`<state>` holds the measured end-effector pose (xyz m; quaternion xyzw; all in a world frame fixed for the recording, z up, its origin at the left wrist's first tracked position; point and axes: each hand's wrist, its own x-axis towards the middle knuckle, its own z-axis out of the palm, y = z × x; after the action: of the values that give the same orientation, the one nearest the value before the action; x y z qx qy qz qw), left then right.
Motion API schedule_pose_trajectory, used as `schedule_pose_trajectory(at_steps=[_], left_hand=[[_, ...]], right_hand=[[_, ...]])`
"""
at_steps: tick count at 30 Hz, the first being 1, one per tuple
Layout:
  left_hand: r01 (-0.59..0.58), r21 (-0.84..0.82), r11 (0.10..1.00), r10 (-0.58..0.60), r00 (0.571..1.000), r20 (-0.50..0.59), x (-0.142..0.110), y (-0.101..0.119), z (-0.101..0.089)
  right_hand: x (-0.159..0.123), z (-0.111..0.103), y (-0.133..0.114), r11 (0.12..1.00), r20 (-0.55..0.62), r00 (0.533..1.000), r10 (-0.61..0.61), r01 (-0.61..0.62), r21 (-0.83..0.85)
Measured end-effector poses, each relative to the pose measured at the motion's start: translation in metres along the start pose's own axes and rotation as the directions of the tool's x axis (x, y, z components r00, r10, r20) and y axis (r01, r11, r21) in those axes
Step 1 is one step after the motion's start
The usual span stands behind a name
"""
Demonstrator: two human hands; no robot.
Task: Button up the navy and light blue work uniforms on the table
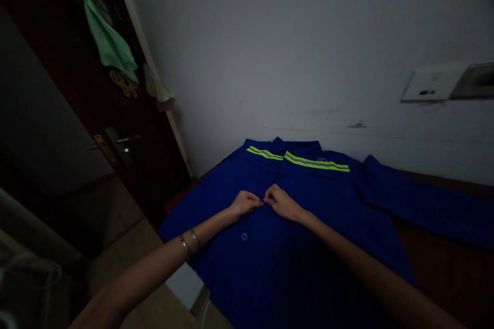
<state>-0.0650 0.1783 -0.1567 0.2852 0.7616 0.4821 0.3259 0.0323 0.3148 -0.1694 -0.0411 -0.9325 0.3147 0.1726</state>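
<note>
A blue work jacket with yellow-green reflective stripes across its chest lies spread on a dark red-brown table. At the middle of its front, my left hand pinches the cloth along the front edge. Close beside it, my right hand also pinches the cloth, fingertips nearly meeting those of the left. Whether a button sits between the fingers is too dark and small to tell. Below my left hand a round pale button shows on the jacket. One sleeve stretches out to the right.
A pale wall rises behind the table, with a socket plate at the right. To the left stands a dark door with a metal handle and a hanging green cloth. A white box-like object is below the table edge.
</note>
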Motion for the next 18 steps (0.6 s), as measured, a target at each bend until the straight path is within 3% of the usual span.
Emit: schedule_pose_trajectory(at_steps=[12, 18], left_hand=[[-0.075, 0.028, 0.997, 0.071, 0.990, 0.125, -0.002, -0.003, -0.007], [-0.088, -0.007, 0.996, 0.088, 0.987, 0.137, -0.003, -0.004, -0.009]], right_hand=[[-0.004, -0.003, -0.007, 0.999, 0.023, 1.000, -0.002, 0.003, -0.054], [-0.007, -0.009, -0.016, 0.991, 0.031, 0.999, -0.016, 0.020, -0.129]])
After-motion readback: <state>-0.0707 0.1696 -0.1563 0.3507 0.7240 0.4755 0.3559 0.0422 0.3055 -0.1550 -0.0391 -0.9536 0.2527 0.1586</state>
